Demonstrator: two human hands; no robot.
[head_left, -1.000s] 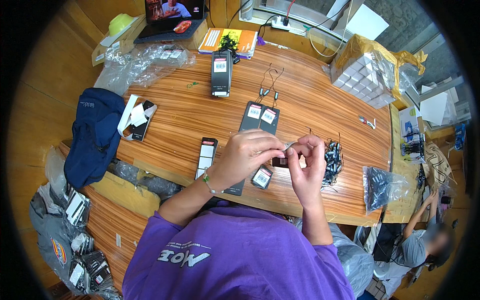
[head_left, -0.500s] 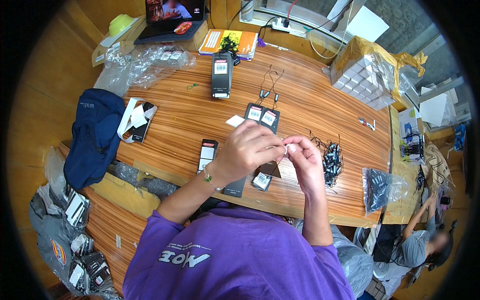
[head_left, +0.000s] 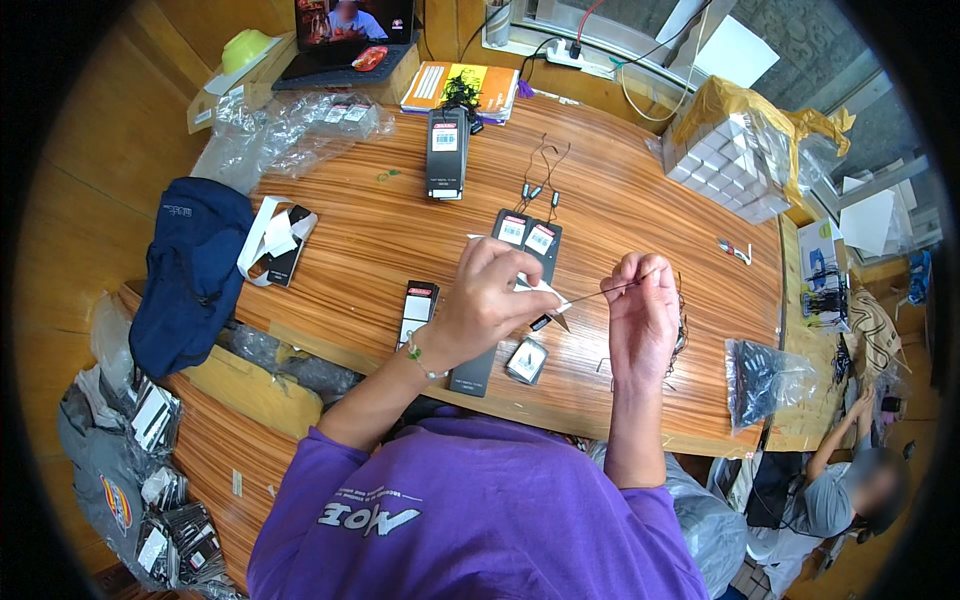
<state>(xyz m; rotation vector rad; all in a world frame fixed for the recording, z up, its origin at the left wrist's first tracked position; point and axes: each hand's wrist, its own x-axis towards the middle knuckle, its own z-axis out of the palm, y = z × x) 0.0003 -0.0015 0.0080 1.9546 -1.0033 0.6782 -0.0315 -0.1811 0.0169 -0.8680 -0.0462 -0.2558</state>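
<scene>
Threading a thin string (head_left: 600, 291) through a small white tag (head_left: 537, 290) above the wooden table (head_left: 640, 200), just over the black cards (head_left: 527, 233): left hand (head_left: 487, 300) pinching the tag, right hand (head_left: 640, 312) clenched on the string's other end; likely going best keeping the string taut and the tag steady, hands close together. Sitting at far right, a big clear bag (head_left: 740, 140) holding stacked white boxes; at right edge, a small clear bag (head_left: 765, 375) holding dark strings; at top left, crumpled clear bags (head_left: 290, 130), contents hard to tell.
</scene>
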